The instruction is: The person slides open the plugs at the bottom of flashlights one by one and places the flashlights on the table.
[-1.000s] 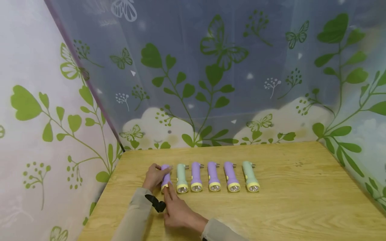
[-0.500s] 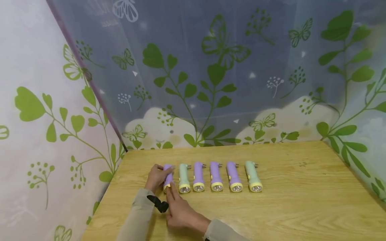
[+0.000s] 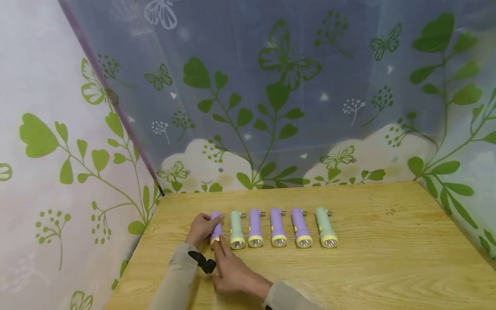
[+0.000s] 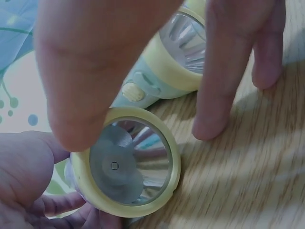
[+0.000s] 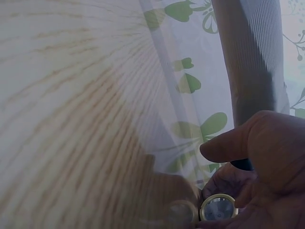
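A purple flashlight [image 3: 215, 233] with a yellow head lies at the left end of a row. My left hand [image 3: 199, 228] grips its body from the left, thumb over the tail end. Straight fingers of my right hand [image 3: 234, 272] touch the yellow head from the front. In the left wrist view one right-hand finger [image 4: 81, 95] rests at the top of the yellow rim [image 4: 175, 174], and other fingers point down beside it. The right wrist view shows the lens [image 5: 218, 208] beyond my right palm. A mint-green flashlight [image 3: 235, 223] lies just right of the held one.
Farther right along the row lie three purple flashlights, the nearest [image 3: 254, 220] beside the mint one, and another mint flashlight [image 3: 324, 223] at the end. All have plug prongs at the tail. The wooden table [image 3: 372, 267] meets a leaf-and-butterfly patterned curtain [image 3: 232, 163] behind.
The whole scene sits slightly farther right in the head view than a second ago. Both hands keep their places on the purple flashlight.
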Demonstrator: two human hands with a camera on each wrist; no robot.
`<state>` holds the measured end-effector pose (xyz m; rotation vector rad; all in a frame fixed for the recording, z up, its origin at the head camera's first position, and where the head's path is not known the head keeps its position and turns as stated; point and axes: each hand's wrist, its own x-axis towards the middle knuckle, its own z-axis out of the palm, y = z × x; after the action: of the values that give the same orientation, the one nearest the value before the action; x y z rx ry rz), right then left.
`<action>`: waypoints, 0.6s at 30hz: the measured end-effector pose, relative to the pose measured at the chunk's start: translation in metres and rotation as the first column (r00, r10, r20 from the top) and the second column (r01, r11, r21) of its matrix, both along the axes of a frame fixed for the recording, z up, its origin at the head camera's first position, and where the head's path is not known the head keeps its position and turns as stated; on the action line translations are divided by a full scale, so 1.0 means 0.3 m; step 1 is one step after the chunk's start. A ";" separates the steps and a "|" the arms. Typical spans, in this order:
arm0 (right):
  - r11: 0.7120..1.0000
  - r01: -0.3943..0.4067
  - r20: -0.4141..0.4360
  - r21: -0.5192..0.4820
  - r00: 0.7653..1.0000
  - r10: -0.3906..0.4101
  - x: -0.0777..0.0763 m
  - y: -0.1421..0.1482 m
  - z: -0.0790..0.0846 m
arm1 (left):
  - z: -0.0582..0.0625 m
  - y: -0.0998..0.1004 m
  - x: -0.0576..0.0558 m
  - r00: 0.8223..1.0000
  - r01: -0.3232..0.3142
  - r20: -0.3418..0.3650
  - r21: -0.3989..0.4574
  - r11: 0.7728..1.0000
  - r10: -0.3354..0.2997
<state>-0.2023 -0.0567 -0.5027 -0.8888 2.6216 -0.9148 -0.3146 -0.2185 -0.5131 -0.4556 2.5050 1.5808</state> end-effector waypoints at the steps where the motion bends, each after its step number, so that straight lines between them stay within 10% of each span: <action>1: 1.000 -0.003 0.001 -0.003 1.000 0.003 -0.002 0.000 0.001 | 0.001 0.000 0.002 1.000 0.001 -0.003 -0.012 1.000 -0.002; 13: 0.998 -0.048 0.106 -0.045 0.993 0.052 -0.051 0.045 0.064 | 0.003 0.012 -0.004 0.999 -0.001 -0.041 -0.075 0.997 -0.002; 18: 0.989 -0.035 0.084 -0.140 0.995 0.047 -0.077 0.096 0.175 | 0.054 -0.002 -0.015 0.996 -0.004 -0.088 -0.320 0.947 -0.025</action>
<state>-0.2254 -0.0278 -0.4503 -0.9108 2.4820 -1.1104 -0.3191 -0.2192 -0.4969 -0.4145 2.8411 1.2164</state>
